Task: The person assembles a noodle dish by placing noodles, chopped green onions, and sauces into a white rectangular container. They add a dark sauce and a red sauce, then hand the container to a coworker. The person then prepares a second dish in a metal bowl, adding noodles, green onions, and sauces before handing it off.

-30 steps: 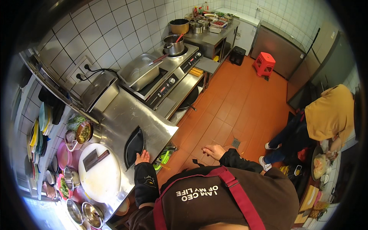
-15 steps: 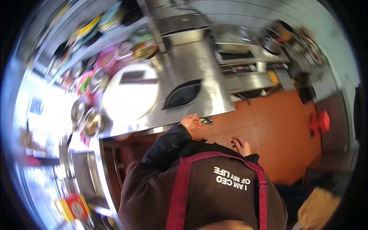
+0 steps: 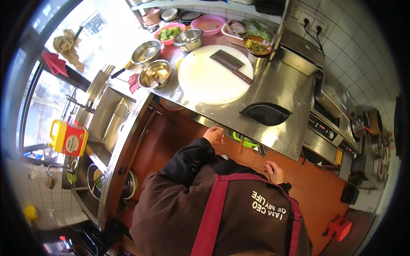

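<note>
My left hand (image 3: 213, 135) hovers at the front edge of the steel counter (image 3: 284, 91), empty, fingers loosely bent and apart. It is just below a black oval opening (image 3: 265, 113) set in the counter. My right hand (image 3: 274, 173) hangs empty beside my red apron, over the orange floor. On the counter lies a round white cutting board (image 3: 205, 81) with a cleaver (image 3: 232, 64) resting on its far right side. Green-handled tools (image 3: 245, 143) sit under the counter edge between my hands.
Steel bowls (image 3: 155, 73), a pan and pink bowls of greens (image 3: 170, 33) stand behind the board. A steel sink (image 3: 107, 116) with a yellow bottle (image 3: 68, 137) is at the left. Stove units (image 3: 331, 115) run to the right. A red stool (image 3: 339, 227) stands on the floor.
The view has swung left from the stove end toward the sink and cutting board. My left hand has stayed by the counter edge and my right hand at my side.
</note>
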`<action>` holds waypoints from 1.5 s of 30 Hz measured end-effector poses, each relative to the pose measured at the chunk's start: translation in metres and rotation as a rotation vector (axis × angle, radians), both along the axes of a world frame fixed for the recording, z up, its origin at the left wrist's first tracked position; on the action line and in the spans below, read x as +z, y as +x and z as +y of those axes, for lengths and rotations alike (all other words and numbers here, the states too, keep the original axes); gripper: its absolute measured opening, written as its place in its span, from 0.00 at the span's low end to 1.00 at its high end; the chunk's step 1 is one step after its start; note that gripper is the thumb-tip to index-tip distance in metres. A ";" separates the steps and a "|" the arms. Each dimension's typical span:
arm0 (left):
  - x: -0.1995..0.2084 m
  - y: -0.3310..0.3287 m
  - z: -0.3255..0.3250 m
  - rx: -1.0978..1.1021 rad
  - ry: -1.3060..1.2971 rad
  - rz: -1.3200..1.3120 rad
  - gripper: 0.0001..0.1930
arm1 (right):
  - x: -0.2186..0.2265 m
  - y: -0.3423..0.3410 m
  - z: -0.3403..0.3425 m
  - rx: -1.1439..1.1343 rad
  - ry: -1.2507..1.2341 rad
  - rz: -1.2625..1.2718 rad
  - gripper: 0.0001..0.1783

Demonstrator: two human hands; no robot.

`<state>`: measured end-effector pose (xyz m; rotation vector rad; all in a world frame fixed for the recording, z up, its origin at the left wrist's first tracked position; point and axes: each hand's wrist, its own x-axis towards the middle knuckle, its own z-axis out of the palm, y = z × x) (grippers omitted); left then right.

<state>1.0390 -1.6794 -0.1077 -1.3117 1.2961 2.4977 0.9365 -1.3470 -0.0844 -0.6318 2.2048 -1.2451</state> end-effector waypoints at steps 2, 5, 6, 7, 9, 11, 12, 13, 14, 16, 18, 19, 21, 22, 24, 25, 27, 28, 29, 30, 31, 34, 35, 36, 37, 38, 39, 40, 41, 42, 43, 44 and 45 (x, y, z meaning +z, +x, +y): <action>-0.007 0.011 -0.016 0.069 -0.034 0.055 0.11 | 0.005 -0.004 -0.011 0.026 -0.021 -0.014 0.11; 0.011 0.025 -0.046 0.212 -0.092 0.080 0.11 | 0.005 -0.008 -0.021 0.067 0.009 0.011 0.12; 0.023 0.029 -0.058 0.290 -0.118 0.094 0.11 | 0.003 -0.009 -0.024 0.071 0.013 0.010 0.12; 0.019 0.036 -0.079 0.366 -0.148 0.096 0.11 | 0.002 -0.009 -0.025 0.077 0.025 0.013 0.12; 0.012 0.048 -0.123 0.620 -0.153 0.148 0.09 | -0.001 -0.009 -0.029 0.060 0.054 0.003 0.12; -0.007 0.065 -0.186 0.795 -0.184 0.175 0.09 | 0.002 -0.002 -0.039 0.014 0.044 0.009 0.12; -0.025 0.076 -0.222 0.826 -0.193 0.225 0.08 | 0.004 0.001 -0.044 -0.014 0.044 0.017 0.12; -0.049 0.090 -0.259 0.949 -0.125 0.329 0.09 | 0.004 0.004 -0.049 -0.038 0.051 0.018 0.11; -0.043 0.076 -0.280 0.943 -0.267 0.163 0.10 | 0.001 0.010 -0.051 -0.088 0.075 0.024 0.11; -0.057 0.078 -0.342 1.070 -0.164 0.099 0.13 | -0.005 0.023 -0.063 -0.171 0.091 0.030 0.11; -0.078 0.083 -0.402 0.916 -0.202 0.113 0.14 | -0.004 0.031 -0.085 -0.176 0.130 0.041 0.11; -0.088 0.092 -0.426 0.835 -0.231 0.113 0.14 | -0.020 0.031 -0.091 -0.160 0.131 0.050 0.12; -0.094 0.088 -0.463 0.670 -0.294 0.104 0.14 | 0.001 0.038 -0.119 -0.060 0.258 0.246 0.11; -0.100 0.088 -0.477 0.621 -0.311 0.097 0.14 | 0.005 0.040 -0.126 -0.052 0.317 0.291 0.12; -0.098 0.084 -0.495 0.566 -0.355 0.073 0.14 | 0.014 0.044 -0.135 -0.058 0.377 0.320 0.13; -0.096 0.077 -0.503 0.551 -0.380 0.068 0.14 | 0.014 0.047 -0.132 -0.058 0.348 0.331 0.13; -0.099 0.094 -0.506 0.598 -0.425 0.047 0.15 | 0.008 0.051 -0.131 -0.071 0.411 0.319 0.14; -0.095 0.081 -0.503 0.599 -0.457 0.041 0.15 | 0.009 0.059 -0.123 -0.120 0.438 0.292 0.14; -0.096 0.096 -0.500 0.656 -0.500 0.038 0.15 | 0.011 0.055 -0.121 -0.114 0.444 0.295 0.14; -0.093 0.089 -0.494 0.665 -0.565 0.049 0.15 | 0.012 0.061 -0.114 -0.140 0.451 0.280 0.14; -0.091 0.093 -0.491 0.705 -0.660 0.082 0.15 | 0.009 0.064 -0.110 -0.145 0.445 0.276 0.14; 0.026 0.035 -0.375 0.643 -0.780 0.161 0.17 | 0.012 0.071 -0.094 -0.194 0.461 0.299 0.14; 0.060 0.018 -0.335 0.604 -0.777 0.282 0.17 | 0.016 0.069 -0.089 -0.208 0.456 0.303 0.13; 0.075 0.001 -0.305 0.496 -0.786 0.367 0.17 | 0.023 0.067 -0.085 -0.221 0.454 0.311 0.13; 0.086 -0.015 -0.278 0.386 -0.793 0.451 0.17 | 0.029 0.065 -0.077 -0.234 0.454 0.319 0.13; 0.095 -0.034 -0.254 0.268 -0.797 0.533 0.17 | 0.034 0.064 -0.066 -0.277 0.385 0.343 0.12; 0.085 -0.053 -0.234 0.183 -0.789 0.534 0.18 | 0.039 0.060 -0.053 -0.304 0.310 0.371 0.12; 0.076 -0.071 -0.214 0.098 -0.787 0.528 0.18 | 0.043 0.056 -0.042 -0.329 0.230 0.393 0.11; 0.090 -0.090 -0.167 0.043 -0.697 0.577 0.17 | 0.064 0.054 -0.029 -0.349 0.098 0.463 0.11; 0.107 -0.106 -0.104 -0.004 -0.607 0.620 0.17 | 0.075 0.053 -0.012 -0.412 0.057 0.493 0.10; 0.126 -0.117 -0.046 -0.140 -0.516 0.675 0.17 | 0.081 0.052 0.008 -0.470 0.020 0.515 0.09; 0.112 -0.135 -0.009 -0.265 -0.570 0.712 0.17 | 0.087 0.054 0.030 -0.527 -0.015 0.529 0.08; 0.121 -0.147 0.045 -0.315 -0.486 0.686 0.16 | 0.090 0.055 0.054 -0.580 -0.028 0.566 0.08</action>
